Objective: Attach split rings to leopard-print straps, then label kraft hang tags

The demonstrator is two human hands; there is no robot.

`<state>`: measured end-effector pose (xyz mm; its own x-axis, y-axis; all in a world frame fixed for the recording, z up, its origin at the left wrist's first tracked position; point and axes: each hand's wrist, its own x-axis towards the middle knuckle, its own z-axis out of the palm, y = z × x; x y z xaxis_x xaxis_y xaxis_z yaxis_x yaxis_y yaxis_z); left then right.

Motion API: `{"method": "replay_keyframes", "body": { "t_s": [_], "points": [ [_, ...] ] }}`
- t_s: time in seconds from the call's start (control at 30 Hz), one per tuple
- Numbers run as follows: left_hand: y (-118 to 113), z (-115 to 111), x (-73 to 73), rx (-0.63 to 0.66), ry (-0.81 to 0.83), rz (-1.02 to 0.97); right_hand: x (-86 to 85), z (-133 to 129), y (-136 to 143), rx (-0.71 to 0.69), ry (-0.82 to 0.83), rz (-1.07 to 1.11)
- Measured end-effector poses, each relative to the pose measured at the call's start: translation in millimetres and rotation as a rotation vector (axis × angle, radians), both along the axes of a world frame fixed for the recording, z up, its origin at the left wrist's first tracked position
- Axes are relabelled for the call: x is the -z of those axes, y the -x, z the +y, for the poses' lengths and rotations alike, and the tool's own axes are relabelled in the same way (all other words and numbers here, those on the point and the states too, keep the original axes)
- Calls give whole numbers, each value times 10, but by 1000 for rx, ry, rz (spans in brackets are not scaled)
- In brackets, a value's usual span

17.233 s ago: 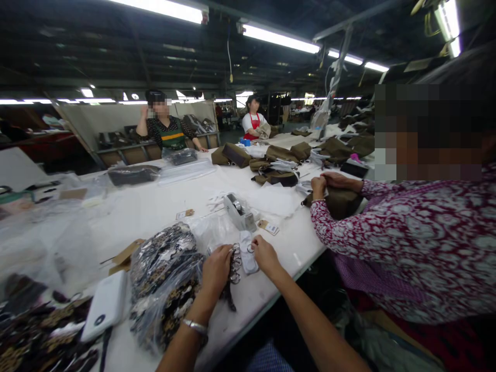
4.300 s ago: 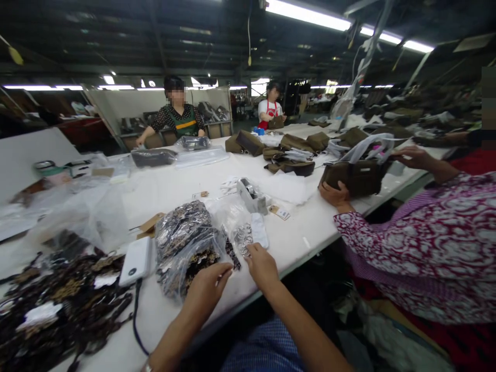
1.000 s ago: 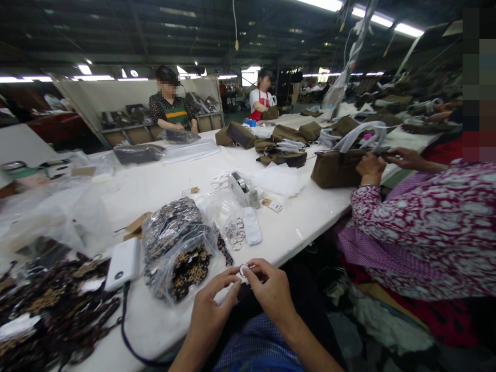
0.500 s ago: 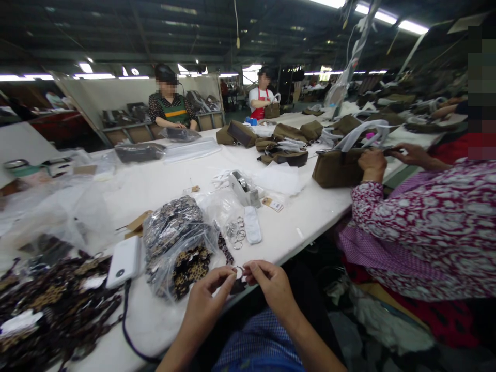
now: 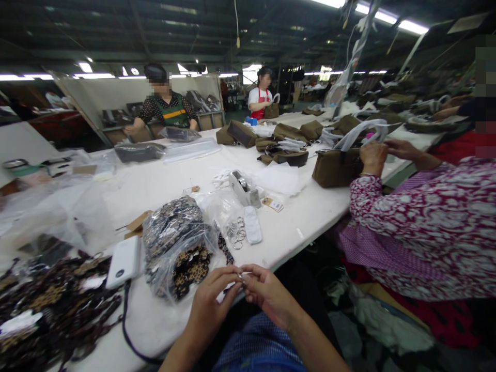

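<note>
1. Together, the left hand point(image 5: 215, 292) and right hand point(image 5: 269, 294) meet at the desk point(image 5: 284, 227) edge, probably for close control of something small.
2. The right hand is narrow, pinching a shiny metal ring point(image 5: 242, 277); the left hand's fingertips touch beside it, but I cannot tell whether they grip.
3. Loose rings point(image 5: 239, 232) lie beside a white pouch point(image 5: 253, 226), seemingly placed within easy reach.
4. Left of them, clear plastic point(image 5: 155, 263) surrounds leopard-print pieces point(image 5: 191, 268), perhaps keeping them bundled.
5. Farther right, a co-worker's hands point(image 5: 374, 157) steady an upright brown bag point(image 5: 333, 169).
</note>
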<state>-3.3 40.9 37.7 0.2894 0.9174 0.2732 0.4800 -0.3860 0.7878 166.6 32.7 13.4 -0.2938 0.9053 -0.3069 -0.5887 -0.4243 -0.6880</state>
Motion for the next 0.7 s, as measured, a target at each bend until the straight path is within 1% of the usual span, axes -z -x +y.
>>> {"method": "replay_keyframes", "body": {
  "t_s": [0.07,0.27,0.47,0.53,0.6,0.7],
  "points": [
    [-8,1,18,-6,1,-7,9,1,12,18,-31,-14],
    [-47,-9,60,-71,77,-77,-12,23,33,106,-121,-160],
    [-47,-20,60,-167,108,-110,-26,37,24,247,-207,-486],
    [-49,-25,54,-165,132,-138,-54,30,15,271,-249,-576],
    [-59,-32,58,-135,169,-155,-86,18,13,278,-293,-673],
    [-83,-46,81,-99,182,-133,-116,-1,25,270,-338,-771]
  ]
}}
